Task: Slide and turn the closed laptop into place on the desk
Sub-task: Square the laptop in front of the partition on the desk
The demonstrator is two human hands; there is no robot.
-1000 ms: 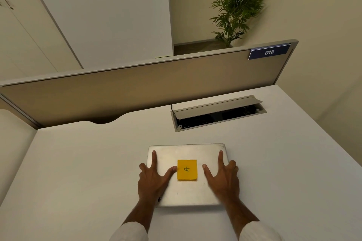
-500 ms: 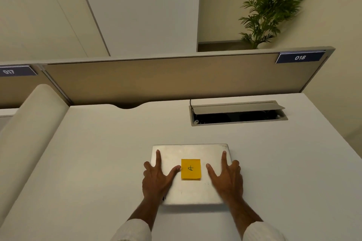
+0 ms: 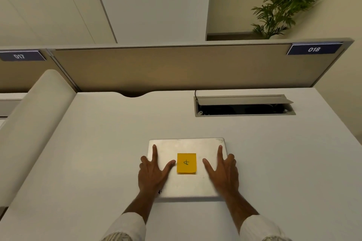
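A closed silver laptop (image 3: 188, 146) lies flat on the white desk (image 3: 98, 152), its long sides parallel to the front edge. A yellow sticky note (image 3: 186, 163) with a handwritten mark sits in the middle of the lid. My left hand (image 3: 152, 174) rests palm-down on the lid's left part, fingers spread, the outer fingers over the left edge. On the right part my right hand (image 3: 223, 174) lies the same way, its outer fingers at the right edge. Neither hand grips the laptop.
An open cable box (image 3: 242, 106) is sunk in the desk behind and to the right of the laptop. A beige partition (image 3: 176, 66) labelled 018 closes the back. A rounded white divider (image 3: 35, 123) bounds the left side. A plant (image 3: 284, 2) stands beyond.
The view has swung left and levelled, so the left divider and the 017 label now show. The laptop lies slightly further left of the cable box. Both hands stay flat on the lid.
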